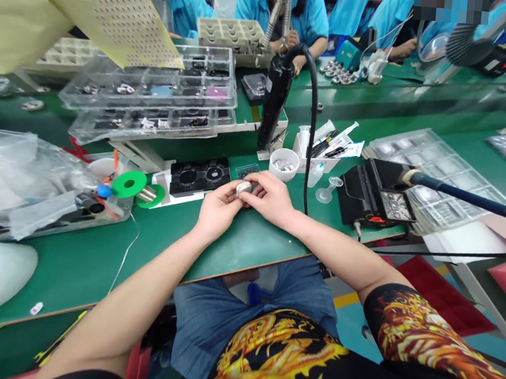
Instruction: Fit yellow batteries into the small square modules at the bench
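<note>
Between both hands, just above the green bench, is a small round silvery part (243,187), perhaps a watch case; its exact kind is too small to tell. My left hand (219,209) pinches it from the left with thumb and fingers. From the right, the thumb and curled fingers of my right hand (272,198) close on the same part. Right behind the hands lie a small clear tray of dark bits (248,171) and a white round dish (284,164) with small metal pieces. A black tray with round recesses (199,176) sits to the left.
A black electric screwdriver (274,100) hangs from a coiled spring behind my hands. A green solder spool (129,184) and plastic bags stand left. On the right are a black soldering station (366,192), a small dropper bottle (316,175) and clear compartment trays (438,169). Co-workers in blue sit opposite.
</note>
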### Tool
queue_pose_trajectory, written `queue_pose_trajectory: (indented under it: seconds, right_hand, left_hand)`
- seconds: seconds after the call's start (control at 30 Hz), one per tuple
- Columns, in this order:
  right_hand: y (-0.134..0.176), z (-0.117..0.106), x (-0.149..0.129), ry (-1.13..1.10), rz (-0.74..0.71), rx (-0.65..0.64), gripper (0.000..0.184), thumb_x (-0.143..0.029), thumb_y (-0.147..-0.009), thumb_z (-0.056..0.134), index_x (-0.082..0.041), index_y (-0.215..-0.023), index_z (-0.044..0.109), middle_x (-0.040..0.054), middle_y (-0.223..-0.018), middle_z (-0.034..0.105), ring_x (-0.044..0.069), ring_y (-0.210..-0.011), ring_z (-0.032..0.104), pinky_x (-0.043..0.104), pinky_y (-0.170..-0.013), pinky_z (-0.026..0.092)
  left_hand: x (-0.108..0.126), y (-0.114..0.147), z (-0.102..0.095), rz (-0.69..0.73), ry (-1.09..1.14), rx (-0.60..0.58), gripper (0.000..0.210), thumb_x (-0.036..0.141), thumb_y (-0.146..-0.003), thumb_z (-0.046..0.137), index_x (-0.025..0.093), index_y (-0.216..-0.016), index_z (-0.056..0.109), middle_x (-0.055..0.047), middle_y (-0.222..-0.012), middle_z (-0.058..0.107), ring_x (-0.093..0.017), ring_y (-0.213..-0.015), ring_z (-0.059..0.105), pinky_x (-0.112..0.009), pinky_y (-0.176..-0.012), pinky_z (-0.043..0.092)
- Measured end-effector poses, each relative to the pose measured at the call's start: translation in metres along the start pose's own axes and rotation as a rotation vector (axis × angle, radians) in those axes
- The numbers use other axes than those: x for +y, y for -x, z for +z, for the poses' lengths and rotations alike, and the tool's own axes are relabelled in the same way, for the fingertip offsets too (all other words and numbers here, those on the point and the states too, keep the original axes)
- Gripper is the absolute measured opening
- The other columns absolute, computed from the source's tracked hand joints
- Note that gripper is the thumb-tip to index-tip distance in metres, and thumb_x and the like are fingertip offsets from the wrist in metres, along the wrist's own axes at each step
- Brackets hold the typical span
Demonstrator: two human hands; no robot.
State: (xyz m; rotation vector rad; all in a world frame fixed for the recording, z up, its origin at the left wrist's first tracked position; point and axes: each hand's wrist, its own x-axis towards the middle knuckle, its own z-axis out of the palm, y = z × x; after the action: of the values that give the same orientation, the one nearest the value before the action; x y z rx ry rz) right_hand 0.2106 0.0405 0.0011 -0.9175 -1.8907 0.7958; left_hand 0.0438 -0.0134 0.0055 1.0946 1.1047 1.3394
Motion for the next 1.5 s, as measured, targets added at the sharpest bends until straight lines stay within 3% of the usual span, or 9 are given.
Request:
queue_pose_trajectory:
  seconds: [0.13, 0.57, 0.87, 1.13, 1.33, 1.5]
  right_hand:
    - [-0.002, -0.002, -0.001, -0.075, -0.015, -0.004, 0.02, -0.03, -0.094, 0.08, -0.019, -0.111, 0.078, 0.0057, -0.111, 0.07, 0.01, -0.071, 0.065, 0.027, -0.072, 0.059]
    - [-0.008, -0.013, -0.007, -0.166, 0.002, -0.016, 0.024, -0.039, -0.09, 0.083, -0.017, -0.098, 0.077, 0.0058, -0.105, 0.071, 0.012, -0.075, 0.061, 0.028, -0.069, 0.054]
    - [-0.01, -0.014, -0.003, -0.322, 0.11, -0.076, 0.037, -0.05, -0.083, 0.089, -0.017, -0.094, 0.076, 0.0044, -0.094, 0.073, 0.015, -0.079, 0.063, 0.029, -0.072, 0.055]
    - [-0.007, -0.01, 0.001, -0.364, 0.185, -0.169, 0.038, -0.047, -0.085, 0.087, -0.016, -0.101, 0.074, 0.0, -0.085, 0.069, 0.012, -0.074, 0.06, 0.025, -0.067, 0.05]
    - [-0.005, -0.015, 0.005, -0.248, 0.01, -0.267, 0.027, -0.039, -0.093, 0.084, -0.018, -0.109, 0.079, 0.0011, -0.098, 0.065, 0.011, -0.08, 0.06, 0.025, -0.076, 0.051]
    - [-0.011, -0.031, -0.003, -0.312, -0.086, -0.366, 0.023, -0.035, -0.092, 0.085, -0.018, -0.108, 0.082, 0.0003, -0.095, 0.061, 0.013, -0.081, 0.055, 0.027, -0.079, 0.05]
  left_hand:
    - [0.005, 0.0, -0.005, -0.049, 0.046, -0.011, 0.043, 0.031, -0.075, 0.097, 0.017, -0.113, 0.083, -0.008, -0.105, 0.082, -0.022, -0.089, 0.076, -0.037, -0.088, 0.065]
    - [0.018, 0.005, -0.01, -0.032, 0.063, -0.063, 0.034, 0.039, -0.088, 0.093, 0.017, -0.113, 0.086, -0.011, -0.109, 0.083, -0.025, -0.091, 0.08, -0.039, -0.086, 0.069]
    - [0.016, 0.006, -0.011, -0.044, -0.025, -0.079, 0.048, 0.052, -0.09, 0.091, 0.014, -0.119, 0.084, -0.013, -0.101, 0.082, -0.028, -0.085, 0.081, -0.043, -0.083, 0.07]
    - [0.016, 0.007, -0.022, 0.001, -0.185, -0.139, 0.042, 0.052, -0.098, 0.082, 0.017, -0.121, 0.083, -0.011, -0.093, 0.082, -0.025, -0.078, 0.079, -0.038, -0.076, 0.069]
    - [0.013, 0.0, -0.041, -0.079, -0.314, -0.222, 0.037, 0.051, -0.095, 0.084, 0.022, -0.118, 0.085, -0.01, -0.091, 0.082, -0.027, -0.079, 0.079, -0.039, -0.078, 0.069]
    - [0.023, -0.003, -0.047, -0.221, -0.062, -0.33, 0.033, 0.047, -0.093, 0.086, 0.021, -0.114, 0.086, -0.012, -0.092, 0.081, -0.024, -0.076, 0.074, -0.033, -0.069, 0.064]
